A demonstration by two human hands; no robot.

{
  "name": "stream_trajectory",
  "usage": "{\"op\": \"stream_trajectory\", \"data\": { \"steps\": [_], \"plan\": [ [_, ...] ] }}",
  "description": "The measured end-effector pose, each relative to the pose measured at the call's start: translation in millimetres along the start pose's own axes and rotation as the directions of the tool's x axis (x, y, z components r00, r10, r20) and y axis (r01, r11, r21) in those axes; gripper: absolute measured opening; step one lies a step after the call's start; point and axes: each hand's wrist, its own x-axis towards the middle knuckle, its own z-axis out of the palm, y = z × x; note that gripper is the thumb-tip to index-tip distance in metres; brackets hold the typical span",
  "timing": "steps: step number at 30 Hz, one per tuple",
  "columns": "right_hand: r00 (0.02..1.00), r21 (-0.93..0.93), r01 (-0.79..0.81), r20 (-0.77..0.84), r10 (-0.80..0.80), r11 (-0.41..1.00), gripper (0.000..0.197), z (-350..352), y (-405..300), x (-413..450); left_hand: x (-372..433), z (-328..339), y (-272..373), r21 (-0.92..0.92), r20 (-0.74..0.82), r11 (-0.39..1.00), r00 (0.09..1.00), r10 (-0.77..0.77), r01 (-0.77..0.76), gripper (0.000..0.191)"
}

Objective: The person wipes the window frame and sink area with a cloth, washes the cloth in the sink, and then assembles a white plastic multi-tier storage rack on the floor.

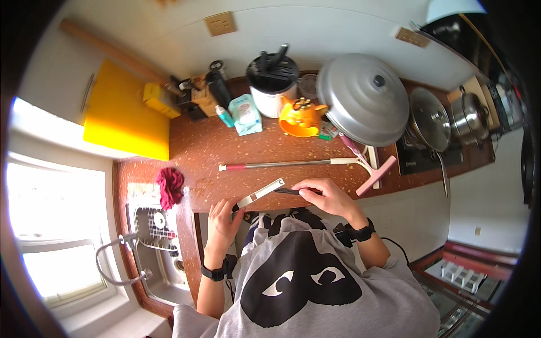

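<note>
My left hand (224, 217) grips the dark end of a long, flat white tool (263, 194) with a slot in its body; its exact kind cannot be told. The tool slants up to the right over the counter's front edge. Between the fingers of my right hand (327, 195) is a thin black tool (288, 191), perhaps a handle, pointing left. Its tip lies close to the white tool's far end, and I cannot tell if they touch. Just beyond both hands, a squeegee (287, 163) with a metal pole and pink head lies across the brown speckled counter (203, 177).
A sink (162, 279) with a wire rack and a red cloth (170, 187) are at left. Along the wall stand a yellow board (127, 114), a white canister (270, 99), an orange cat-shaped holder (301, 120) and a large metal lid (363, 101). Lidded pans (430, 120) occupy the right.
</note>
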Motion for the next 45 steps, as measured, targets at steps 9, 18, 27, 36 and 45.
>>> {"op": "stream_trajectory", "data": {
  "steps": [9, 18, 27, 36, 45],
  "plan": [
    [0.976, -0.184, 0.213, 0.002, -0.216, 0.960, 0.021, 56.2, -59.1, 21.9, -27.6, -50.7, -19.3, 0.173, -0.154, 0.984, 0.988, -0.013, 0.040, 0.024],
    [0.940, -0.095, 0.290, -0.157, -0.302, 0.952, 0.018, 77.0, -44.0, 33.2, -21.7, -69.7, -21.9, 0.129, -0.083, 0.991, 0.996, 0.043, -0.032, 0.026],
    [0.910, -0.201, 0.277, -0.260, -0.323, 0.940, 0.015, 66.5, -28.2, 28.0, 8.4, -59.3, -18.5, -0.001, -0.027, 0.998, 0.998, 0.057, -0.057, 0.027],
    [0.968, 0.017, 0.020, -0.252, -0.015, 1.000, 0.015, 53.1, -42.7, 21.7, 26.4, -52.1, -6.1, -0.054, 0.057, 0.992, 0.991, 0.119, -0.116, 0.026],
    [0.920, -0.069, 0.250, -0.292, -0.259, 0.966, 0.019, 45.7, -61.9, 11.3, 33.1, -48.8, -12.5, -0.141, 0.006, 0.990, 1.000, 0.027, -0.026, 0.024]
  ]
}}
